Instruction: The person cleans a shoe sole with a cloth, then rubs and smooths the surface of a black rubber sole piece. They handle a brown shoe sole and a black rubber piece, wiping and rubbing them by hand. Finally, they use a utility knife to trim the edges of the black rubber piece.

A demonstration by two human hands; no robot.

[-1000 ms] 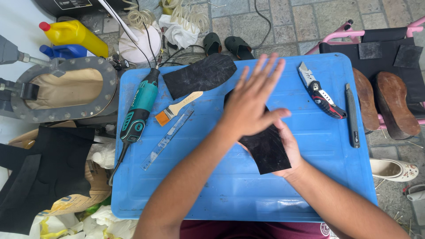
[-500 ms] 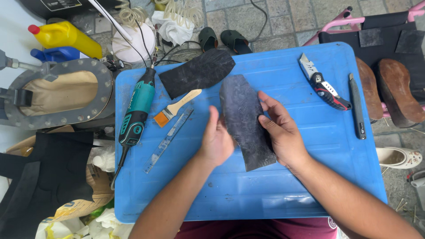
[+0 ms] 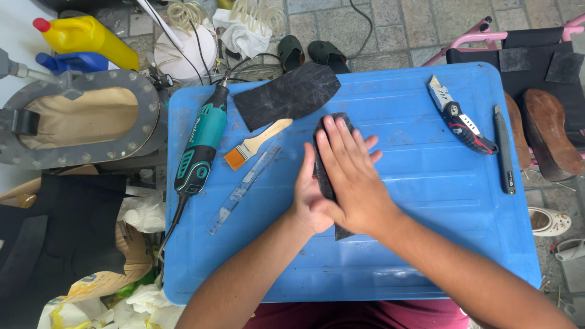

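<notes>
A dark, sole-shaped sheet (image 3: 323, 133) lies in the middle of the blue table (image 3: 426, 207). Only its top end and bottom tip show. My right hand (image 3: 352, 176) lies flat on top of it, fingers stretched toward the far end. My left hand (image 3: 306, 198) sits along the sheet's left edge, partly under my right hand, and seems to grip that edge. A second, larger dark sheet (image 3: 286, 94) lies just beyond, touching neither hand.
A teal rotary tool (image 3: 201, 146), a brush (image 3: 256, 143) and a clear ruler (image 3: 244, 189) lie to the left. A utility knife (image 3: 460, 122) and a dark pen-like tool (image 3: 504, 149) lie to the right. Brown shoe soles (image 3: 551, 131) rest off the right edge.
My right hand has moved from the sheet's right side onto its top. My left hand has closed in on the left edge. The sheet now looks narrower.
</notes>
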